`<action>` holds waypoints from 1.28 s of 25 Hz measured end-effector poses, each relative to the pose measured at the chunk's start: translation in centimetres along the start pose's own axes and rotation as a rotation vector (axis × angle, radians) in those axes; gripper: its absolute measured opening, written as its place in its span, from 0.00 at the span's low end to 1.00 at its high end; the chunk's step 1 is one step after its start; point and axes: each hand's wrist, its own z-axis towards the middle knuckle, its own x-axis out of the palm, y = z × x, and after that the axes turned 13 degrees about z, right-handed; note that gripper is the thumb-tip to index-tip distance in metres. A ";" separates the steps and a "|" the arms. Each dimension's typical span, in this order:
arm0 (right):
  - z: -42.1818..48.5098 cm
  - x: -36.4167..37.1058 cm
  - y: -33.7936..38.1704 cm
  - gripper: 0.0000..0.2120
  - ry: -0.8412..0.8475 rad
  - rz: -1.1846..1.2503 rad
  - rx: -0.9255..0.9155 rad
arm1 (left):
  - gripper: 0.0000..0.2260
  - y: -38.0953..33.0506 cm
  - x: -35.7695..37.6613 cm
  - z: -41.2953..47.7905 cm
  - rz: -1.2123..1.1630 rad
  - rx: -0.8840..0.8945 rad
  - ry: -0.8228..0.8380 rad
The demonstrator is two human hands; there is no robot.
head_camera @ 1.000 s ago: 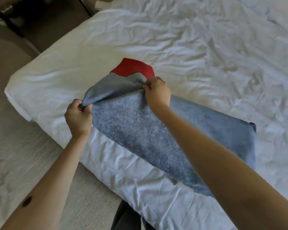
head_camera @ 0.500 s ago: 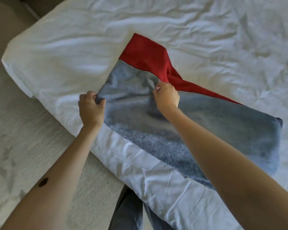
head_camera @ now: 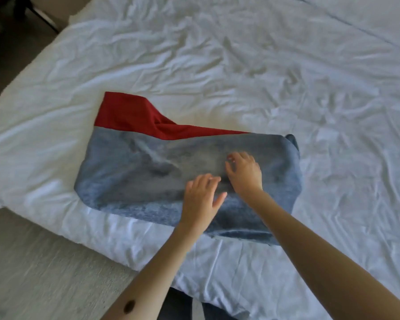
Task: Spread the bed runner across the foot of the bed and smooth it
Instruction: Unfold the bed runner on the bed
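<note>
Here, the folded grey-and-red felt bed runner (head_camera: pixel 136 176) lies near the edge of the wrinkled white bed (head_camera: pixel 286 77), beside pale carpet (head_camera: pixel 32 262). The left hand (head_camera: pixel 200 199) and right hand (head_camera: pixel 244 172) rest on it, fingers loose, gripping nothing.

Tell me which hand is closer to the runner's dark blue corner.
Right. The right hand rests on the runner, nearer its dark blue corner; the left hand lies open beside it, farther from that corner.

The bed runner (head_camera: pixel 148 176) lies on the bed (head_camera: pixel 263 65) — left hand (head_camera: pixel 200 197) and right hand (head_camera: pixel 244 172) at its right half.
</note>
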 end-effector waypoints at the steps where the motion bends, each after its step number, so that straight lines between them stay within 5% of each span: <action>1: -1.3 -0.4 -1.3 0.10 0.014 -0.015 -0.024 | 0.18 -1.5 1.1 -1.0 0.013 0.031 0.056; 5: -5.4 -1.4 -4.7 0.12 0.034 -0.144 -0.234 | 0.22 -3.7 3.1 -3.3 0.099 0.043 0.174; 11: -7.7 -2.9 -8.6 0.22 -0.064 -0.107 -0.174 | 0.18 -4.4 2.6 -1.3 0.265 0.072 0.024; 17: -7.5 -3.0 -9.3 0.11 -0.125 -0.053 -0.252 | 0.07 -5.2 2.1 0.6 0.274 0.099 0.045; 26: -3.5 -2.2 1.0 0.08 -0.248 0.052 -0.293 | 0.03 1.5 -5.0 3.6 0.148 0.034 -0.090; 32: -2.6 5.5 8.2 0.08 -0.104 0.035 -0.286 | 0.02 11.7 -6.4 1.9 0.097 -0.033 0.055</action>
